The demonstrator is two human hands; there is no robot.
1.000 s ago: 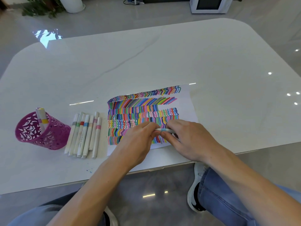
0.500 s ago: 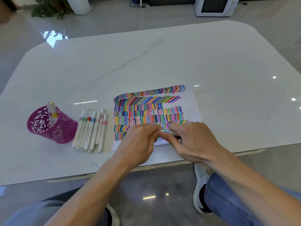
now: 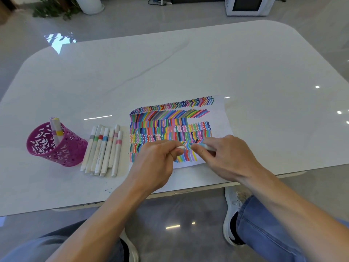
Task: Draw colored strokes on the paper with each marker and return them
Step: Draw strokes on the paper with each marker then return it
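Paper: white sheet (image 3: 220, 118) crowded with coloured strokes, centre frame.
Marker: white, blue-tipped (image 3: 203, 145), pinched in right hand (image 3: 228, 157); keep tip clear of fingers.
Cap: small white cap (image 3: 181, 147), gripped by left hand (image 3: 156, 163).

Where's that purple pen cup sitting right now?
In the head view, the purple pen cup sits at the table's near left, just left of the row of markers, with one yellow-banded marker standing inside.
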